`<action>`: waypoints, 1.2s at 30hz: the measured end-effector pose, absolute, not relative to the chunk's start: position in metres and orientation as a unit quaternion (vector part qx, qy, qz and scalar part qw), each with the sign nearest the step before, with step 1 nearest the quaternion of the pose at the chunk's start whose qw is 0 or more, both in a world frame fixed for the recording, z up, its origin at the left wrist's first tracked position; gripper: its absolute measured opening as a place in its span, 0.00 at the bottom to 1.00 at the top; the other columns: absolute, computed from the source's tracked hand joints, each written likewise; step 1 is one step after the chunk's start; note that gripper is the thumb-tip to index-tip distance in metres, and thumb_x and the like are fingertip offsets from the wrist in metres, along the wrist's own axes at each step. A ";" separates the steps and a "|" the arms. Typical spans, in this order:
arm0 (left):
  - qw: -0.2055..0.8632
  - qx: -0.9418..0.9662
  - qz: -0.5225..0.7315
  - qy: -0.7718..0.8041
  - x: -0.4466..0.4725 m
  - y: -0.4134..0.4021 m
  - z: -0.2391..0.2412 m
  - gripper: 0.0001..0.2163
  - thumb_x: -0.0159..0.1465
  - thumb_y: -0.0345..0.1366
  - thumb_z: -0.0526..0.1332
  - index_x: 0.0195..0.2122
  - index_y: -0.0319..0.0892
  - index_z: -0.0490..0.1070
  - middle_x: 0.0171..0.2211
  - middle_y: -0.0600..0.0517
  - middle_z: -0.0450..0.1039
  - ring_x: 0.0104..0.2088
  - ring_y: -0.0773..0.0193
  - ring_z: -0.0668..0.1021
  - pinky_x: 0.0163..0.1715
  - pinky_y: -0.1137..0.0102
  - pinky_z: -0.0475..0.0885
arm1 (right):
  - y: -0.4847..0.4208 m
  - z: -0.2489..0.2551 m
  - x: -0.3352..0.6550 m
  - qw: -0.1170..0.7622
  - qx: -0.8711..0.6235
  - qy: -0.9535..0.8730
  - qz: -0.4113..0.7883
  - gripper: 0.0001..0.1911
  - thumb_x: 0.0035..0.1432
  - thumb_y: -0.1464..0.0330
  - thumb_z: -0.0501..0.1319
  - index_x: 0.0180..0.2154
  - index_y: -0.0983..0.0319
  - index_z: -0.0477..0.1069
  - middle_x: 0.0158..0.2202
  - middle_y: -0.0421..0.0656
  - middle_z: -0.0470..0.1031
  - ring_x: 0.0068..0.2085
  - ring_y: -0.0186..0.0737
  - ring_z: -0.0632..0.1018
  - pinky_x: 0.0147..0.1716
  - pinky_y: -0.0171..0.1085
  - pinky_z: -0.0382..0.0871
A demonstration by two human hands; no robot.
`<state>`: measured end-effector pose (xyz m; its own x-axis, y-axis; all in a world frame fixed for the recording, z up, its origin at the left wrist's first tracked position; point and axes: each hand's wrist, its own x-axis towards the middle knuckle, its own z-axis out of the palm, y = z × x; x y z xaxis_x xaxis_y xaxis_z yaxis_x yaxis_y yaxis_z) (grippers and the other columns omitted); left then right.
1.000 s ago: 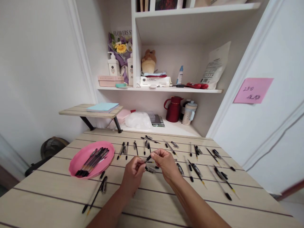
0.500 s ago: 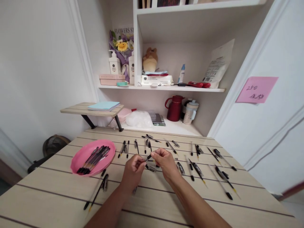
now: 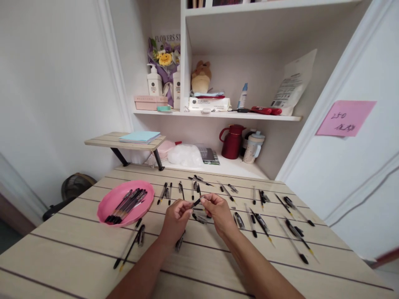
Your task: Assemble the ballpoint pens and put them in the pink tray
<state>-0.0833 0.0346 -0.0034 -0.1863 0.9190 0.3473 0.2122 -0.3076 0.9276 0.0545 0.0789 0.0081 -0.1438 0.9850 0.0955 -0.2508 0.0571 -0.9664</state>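
Over the middle of the table, my left hand (image 3: 176, 219) and my right hand (image 3: 219, 212) pinch a short black pen part (image 3: 197, 202) between them, one at each end. Fingers partly cover it, so its full length is hidden. Below the hands lie a pen cap (image 3: 199, 218) and other pen pieces. Another dark cap (image 3: 180, 241) shows beside my left wrist. On the left, a pink tray (image 3: 149, 204) holds several assembled-looking pens (image 3: 127, 206). A clear pen barrel (image 3: 124, 249), a refill (image 3: 129, 250) with a yellow tip section and a cap (image 3: 141, 235) rest in front of the tray.
Several groups of barrels, refills and caps (image 3: 239, 220) spread across the table (image 3: 218, 274), mostly right and back. A small raised stand (image 3: 102, 141) carries blue paper (image 3: 139, 136) at the back left. Behind are a red jug (image 3: 231, 142), a tumbler (image 3: 252, 148) and shelves (image 3: 249, 116).
The whole view has shifted slightly, moving the scene to the right. Both hands keep their pinch on the black pen part, more of which shows between the fingers. The cap by my left wrist is more visible.
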 end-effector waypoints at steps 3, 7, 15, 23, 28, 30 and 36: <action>0.288 0.555 0.588 0.514 -0.085 0.035 -0.002 0.06 0.48 0.32 0.61 0.28 0.40 0.73 0.24 0.53 0.71 0.25 0.66 0.72 0.25 0.74 0.66 | 0.078 0.009 0.053 0.527 -0.377 -0.501 0.575 0.15 0.38 0.60 0.65 0.25 0.63 0.67 0.19 0.34 0.63 0.17 0.26 0.60 0.16 0.29 0.52; 0.308 0.472 0.641 0.521 -0.090 0.039 -0.001 0.09 0.48 0.34 0.62 0.31 0.39 0.71 0.23 0.54 0.71 0.23 0.69 0.71 0.24 0.75 0.65 | 0.073 0.000 0.049 0.457 -0.402 -0.577 0.545 0.11 0.46 0.61 0.59 0.28 0.62 0.67 0.20 0.35 0.64 0.17 0.28 0.62 0.16 0.30 0.55; 0.289 0.449 0.657 0.533 -0.095 0.044 -0.004 0.09 0.49 0.35 0.61 0.32 0.39 0.70 0.24 0.55 0.70 0.20 0.71 0.70 0.22 0.76 0.65 | 0.040 -0.011 0.037 0.133 -0.304 -0.914 0.234 0.15 0.44 0.72 0.60 0.38 0.58 0.72 0.44 0.45 0.70 0.36 0.38 0.72 0.35 0.34 0.60; 0.339 0.458 0.651 0.502 -0.095 0.039 -0.001 0.09 0.51 0.36 0.60 0.33 0.39 0.69 0.23 0.56 0.68 0.21 0.72 0.69 0.21 0.77 0.65 | 0.064 0.005 0.054 0.263 -0.385 -0.832 0.301 0.06 0.49 0.68 0.57 0.31 0.61 0.71 0.25 0.40 0.72 0.27 0.36 0.70 0.26 0.33 0.58; 0.358 0.472 0.629 0.503 -0.091 0.036 0.002 0.09 0.51 0.36 0.60 0.32 0.39 0.70 0.21 0.57 0.67 0.19 0.72 0.68 0.19 0.78 0.63 | 0.087 0.022 0.078 0.449 -0.392 -0.644 0.480 0.12 0.45 0.65 0.60 0.34 0.62 0.70 0.18 0.36 0.66 0.21 0.31 0.64 0.22 0.32 0.56; 0.355 0.488 0.614 0.509 -0.088 0.034 0.003 0.09 0.50 0.35 0.60 0.32 0.38 0.70 0.21 0.56 0.67 0.19 0.72 0.69 0.20 0.77 0.64 | 0.092 0.026 0.084 0.490 -0.375 -0.600 0.510 0.14 0.44 0.65 0.61 0.36 0.62 0.69 0.18 0.35 0.66 0.20 0.31 0.64 0.21 0.31 0.56; 0.311 0.536 0.582 0.526 -0.085 0.032 0.002 0.09 0.50 0.35 0.59 0.31 0.38 0.71 0.23 0.54 0.70 0.21 0.70 0.70 0.22 0.75 0.66 | 0.095 0.031 0.093 0.520 -0.360 -0.608 0.479 0.14 0.47 0.66 0.59 0.38 0.62 0.69 0.21 0.38 0.68 0.22 0.31 0.66 0.22 0.32 0.58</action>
<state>-0.0848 0.0321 0.0017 -0.2312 0.9264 0.2971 0.2010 -0.2533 0.9463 0.0933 0.0949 0.0307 -0.1993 0.9367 0.2878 -0.0601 0.2815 -0.9577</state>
